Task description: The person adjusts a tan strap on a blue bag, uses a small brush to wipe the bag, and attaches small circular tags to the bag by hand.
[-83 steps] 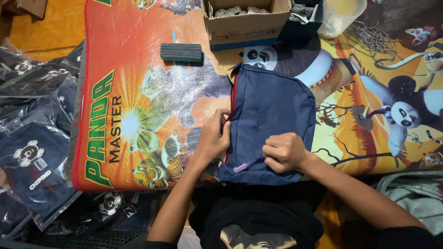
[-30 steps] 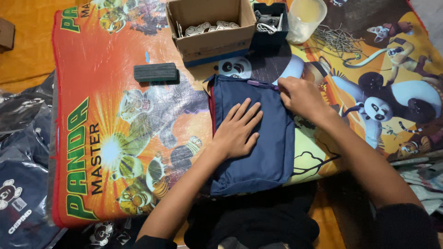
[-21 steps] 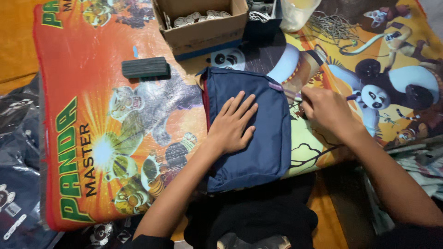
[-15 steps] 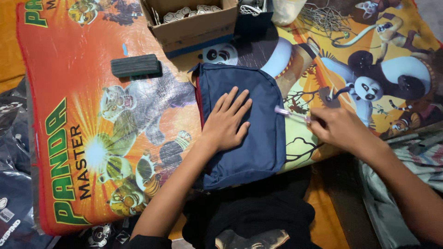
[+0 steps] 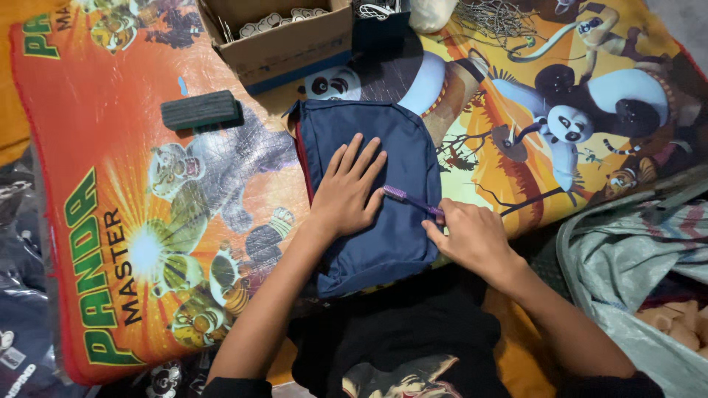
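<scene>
A navy blue fabric bag (image 5: 383,243) with a red side edge lies flat on a colourful cartoon-printed mat (image 5: 133,221). My left hand (image 5: 346,193) presses flat on the middle of the bag, fingers spread. My right hand (image 5: 468,236) sits at the bag's right edge and grips a purple toothbrush (image 5: 408,198). The bristle end of the toothbrush rests on the blue fabric just right of my left fingers.
A dark grey block (image 5: 200,110) lies on the mat to the upper left. A cardboard box (image 5: 284,37) of small pieces stands at the back, a dark container (image 5: 380,26) beside it. Plastic-wrapped dark items (image 5: 18,243) lie left; a grey-green sack (image 5: 634,258) lies right.
My right hand moved from the bag's top right corner out to the right, then came back to the bag's right edge with the purple toothbrush. The left hand stayed flat on the bag.
</scene>
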